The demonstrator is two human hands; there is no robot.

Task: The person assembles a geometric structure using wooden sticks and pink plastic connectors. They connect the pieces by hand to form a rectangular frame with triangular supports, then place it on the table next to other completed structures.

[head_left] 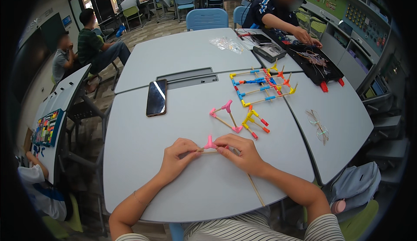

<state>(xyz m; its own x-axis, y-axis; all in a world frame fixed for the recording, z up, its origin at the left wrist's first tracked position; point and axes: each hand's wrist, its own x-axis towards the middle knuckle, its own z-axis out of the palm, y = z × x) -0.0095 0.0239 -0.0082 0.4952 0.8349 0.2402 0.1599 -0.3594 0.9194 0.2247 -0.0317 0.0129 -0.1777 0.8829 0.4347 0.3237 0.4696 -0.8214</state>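
Near the front middle of the table, a pink three-armed connector [210, 143] is held between my two hands, with thin wooden sticks joined or close to it. My left hand [177, 157] pinches a wooden stick [201, 149] at the connector's left side. My right hand [243, 153] is closed at the connector's right arm; its fingers partly hide the joint. A longer wooden stick [255, 189] slants under my right forearm toward the table edge. Just beyond my hands lie a triangle of sticks with pink connectors [226, 106] and a small yellow-and-red stick frame [250, 120].
A larger stick frame [256, 84] with coloured connectors stands farther back. A phone [156, 97] lies to the left. At right are bundled sticks [318, 127] and a black case [315, 63] with wires, where another person's hand [304, 37] reaches in. A plastic bag [226, 44] lies at the back.
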